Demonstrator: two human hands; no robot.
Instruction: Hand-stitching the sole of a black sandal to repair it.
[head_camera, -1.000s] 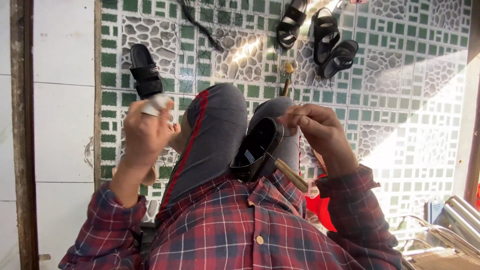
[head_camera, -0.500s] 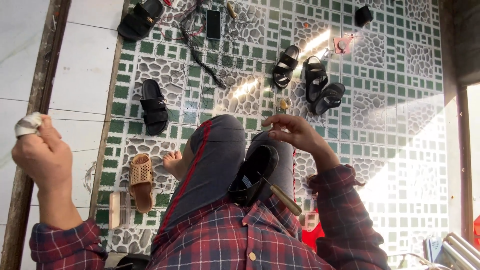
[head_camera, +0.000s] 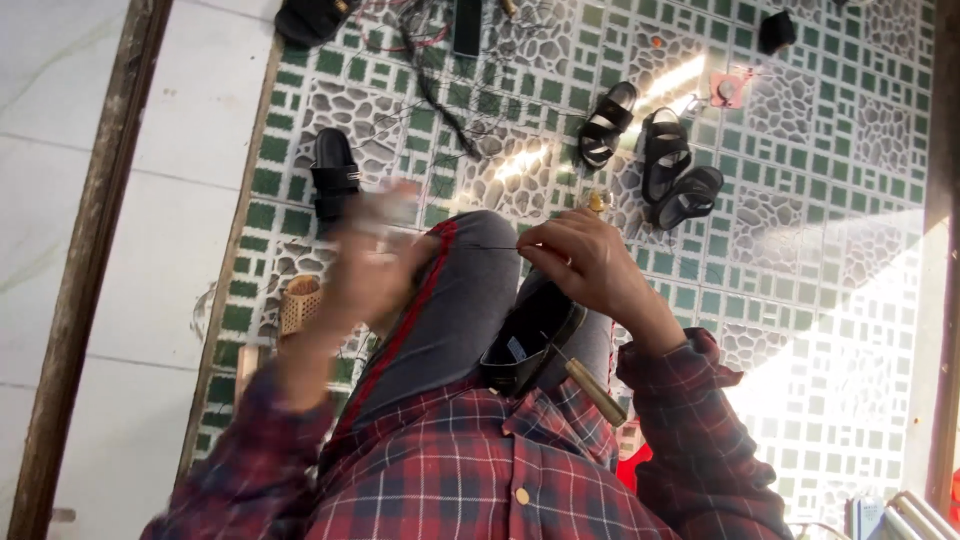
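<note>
Head view | black sandal (head_camera: 525, 345) wedged between knees | right hand (head_camera: 590, 265) pinching taut thread (head_camera: 480, 246) | left hand (head_camera: 375, 265) blurred, grip unclear

A black shoe (head_camera: 525, 345) lies wedged between the knees of grey trousers, its open side turned up. A thin dark thread (head_camera: 480, 246) runs taut and nearly level across the upper knee — one end pinched in the right hand (head_camera: 590, 268), the other reaching the blurred left hand (head_camera: 365, 265). A wooden-handled awl (head_camera: 590, 385) rests slanted against the shoe's edge — handle toward the plaid shirt
</note>
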